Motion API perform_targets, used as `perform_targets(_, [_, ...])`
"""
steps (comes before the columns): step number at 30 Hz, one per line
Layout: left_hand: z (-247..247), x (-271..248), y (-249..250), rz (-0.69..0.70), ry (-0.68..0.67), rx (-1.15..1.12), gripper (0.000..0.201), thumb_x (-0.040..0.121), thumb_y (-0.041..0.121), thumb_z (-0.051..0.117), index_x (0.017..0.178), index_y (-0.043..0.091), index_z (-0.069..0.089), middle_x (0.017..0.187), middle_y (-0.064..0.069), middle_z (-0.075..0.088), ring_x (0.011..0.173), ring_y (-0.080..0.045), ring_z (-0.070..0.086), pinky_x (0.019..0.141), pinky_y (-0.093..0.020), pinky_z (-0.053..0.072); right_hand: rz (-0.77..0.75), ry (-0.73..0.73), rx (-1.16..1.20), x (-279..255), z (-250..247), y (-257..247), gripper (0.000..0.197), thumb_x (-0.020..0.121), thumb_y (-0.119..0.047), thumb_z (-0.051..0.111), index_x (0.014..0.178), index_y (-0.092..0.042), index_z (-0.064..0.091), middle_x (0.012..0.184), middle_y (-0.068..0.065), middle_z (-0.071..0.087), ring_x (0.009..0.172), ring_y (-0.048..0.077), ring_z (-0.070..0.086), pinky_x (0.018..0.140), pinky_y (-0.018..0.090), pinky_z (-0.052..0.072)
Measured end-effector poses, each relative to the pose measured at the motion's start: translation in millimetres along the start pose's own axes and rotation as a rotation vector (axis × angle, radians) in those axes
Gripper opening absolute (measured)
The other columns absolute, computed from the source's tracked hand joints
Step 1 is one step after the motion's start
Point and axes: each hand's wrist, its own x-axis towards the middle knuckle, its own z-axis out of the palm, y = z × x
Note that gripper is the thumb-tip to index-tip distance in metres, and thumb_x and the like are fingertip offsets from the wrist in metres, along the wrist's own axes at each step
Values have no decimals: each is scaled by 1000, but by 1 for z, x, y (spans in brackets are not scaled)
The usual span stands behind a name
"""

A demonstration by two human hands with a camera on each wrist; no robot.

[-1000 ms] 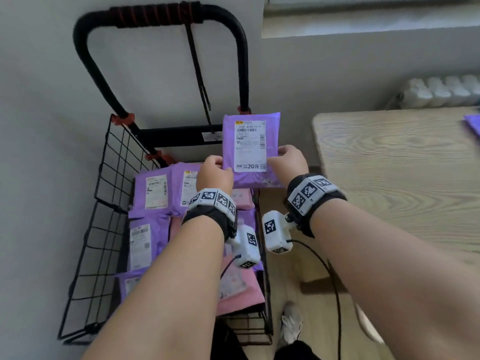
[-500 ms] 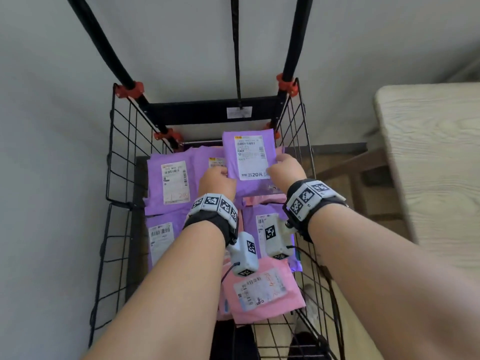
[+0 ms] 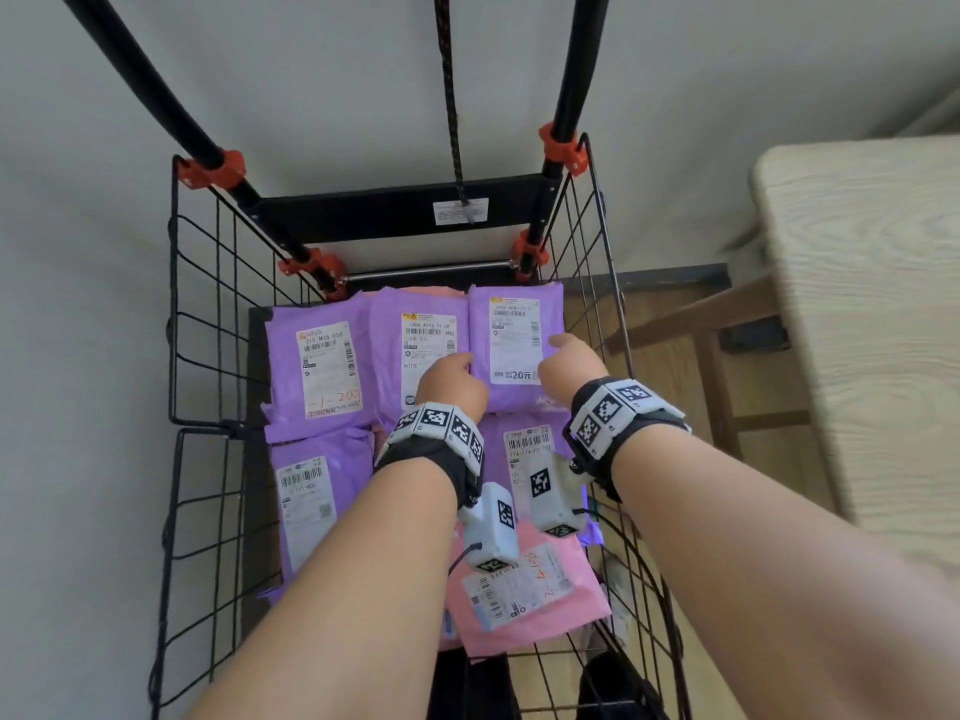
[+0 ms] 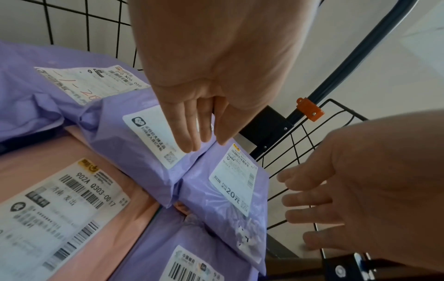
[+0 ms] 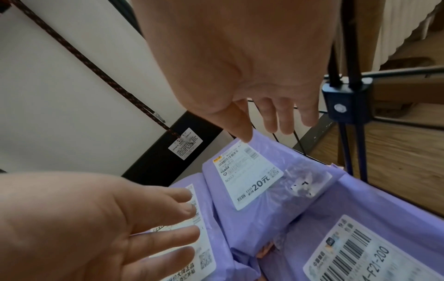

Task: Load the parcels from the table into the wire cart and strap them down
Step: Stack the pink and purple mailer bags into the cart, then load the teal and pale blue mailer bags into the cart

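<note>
Head view: both hands reach into the wire cart (image 3: pixel 208 324), one on each side of the purple parcel (image 3: pixel 514 350) lying flat in the back right corner.
Left hand (image 3: pixel 453 379): fingers (image 4: pixel 190 121) straight and close together, tips resting at the seam between this parcel and the neighbouring purple parcel (image 3: pixel 415 350); it grips nothing.
Right hand (image 3: pixel 571 363): fingers (image 5: pixel 283 114) spread and relaxed by the parcel's right edge, near the cart's wire side; from the wrist views it holds nothing.
Parcel position: label up, its left edge just beside the neighbour, its far end near the black back plate (image 3: pixel 405 210). Laid flat and side by side like this, the row seems meant to give a level top for strapping.
Other load: a third purple parcel (image 3: pixel 317 366) on the left, more purple ones in front, and a pink parcel (image 3: pixel 524 595) nearest the person.
Strap: the dark cord (image 3: pixel 451 96) hangs from above down to the back plate, not yet over the load.
Desk (image 3: pixel 872 314): to the right; the visible part shows no parcel, the rest is out of frame.
Stage: loading looks close to done, strapping not yet begun.
</note>
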Motion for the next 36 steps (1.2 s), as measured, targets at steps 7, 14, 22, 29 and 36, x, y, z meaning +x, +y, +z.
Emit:
perform_targets(7, [-5,-27,14,-6,63,-8,46,90,5,48,134,16,54,141,-4,52,127,-25,49,105,-31,38,-120,-31,3,-25,-21,2,59,89,-3,40,146,-20,36,138,13,50,105,26,59,84,33,51])
perform_targets(14, [-12,-96,47,39,235,-47,45,92,8,44,136,16,53,142,-1,51,129,-21,48,103,-29,38,-330,7,-14,-76,-58,8,52,91,-3,40,141,-17,45,138,9,52,101,24,59,85,33,50])
perform_targets(22, [3,-200,108,161,339,-88,39,94,13,44,130,17,58,133,-1,58,115,-23,57,92,-26,44,-466,136,-113,-148,-151,64,39,89,-11,53,128,-13,58,128,7,60,116,25,57,98,31,45])
perform_targets(29, [34,-256,185,348,312,1,38,92,18,47,128,20,59,134,1,58,123,-21,52,104,-32,42,-375,272,58,-194,-238,128,45,88,-10,55,133,-16,53,132,8,57,119,26,55,102,38,46])
perform_targets(36, [85,-292,245,541,132,92,40,92,21,48,131,18,56,134,0,57,122,-21,54,100,-29,41,-220,455,177,-237,-294,212,45,89,-15,56,134,-17,53,133,7,57,120,26,54,100,31,42])
